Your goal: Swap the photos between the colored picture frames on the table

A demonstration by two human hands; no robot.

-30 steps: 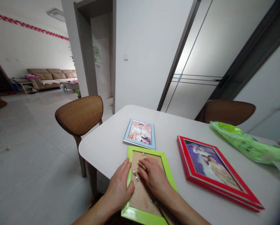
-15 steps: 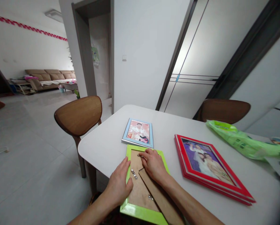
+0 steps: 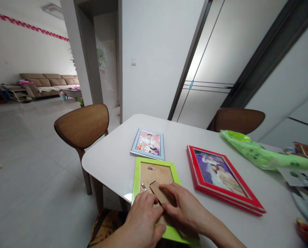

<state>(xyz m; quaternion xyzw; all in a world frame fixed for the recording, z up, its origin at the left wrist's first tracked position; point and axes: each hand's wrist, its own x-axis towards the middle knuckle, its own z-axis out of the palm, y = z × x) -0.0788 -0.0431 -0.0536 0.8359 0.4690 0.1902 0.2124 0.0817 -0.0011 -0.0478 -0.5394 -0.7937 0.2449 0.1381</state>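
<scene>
A lime-green picture frame (image 3: 172, 164) lies face down at the table's near edge, its brown backing board (image 3: 159, 172) upward. Metal turn clips (image 3: 145, 187) sit along the board's edge. My left hand (image 3: 145, 215) is over the frame's lower left, fingers bent together on the backing; what lies under the fingertips is hidden. My right hand (image 3: 186, 205) rests over the brown stand leg (image 3: 157, 188), thumb and fingers apart, fingertips touching it. Just beyond is a blue picture frame (image 3: 162, 144) with a photo, face up.
Red picture frames (image 3: 195, 172) are stacked on the white table (image 3: 109, 155) at right. Behind them lies a green plastic bag (image 3: 267, 155). Wooden chairs stand at the left (image 3: 84, 124) and the far side (image 3: 239, 120). Colourful packets (image 3: 306, 151) crowd the right edge.
My right hand has left the top clip and drawn back toward me onto the stand leg. My left hand has slid from the frame's left edge down onto the lower backing.
</scene>
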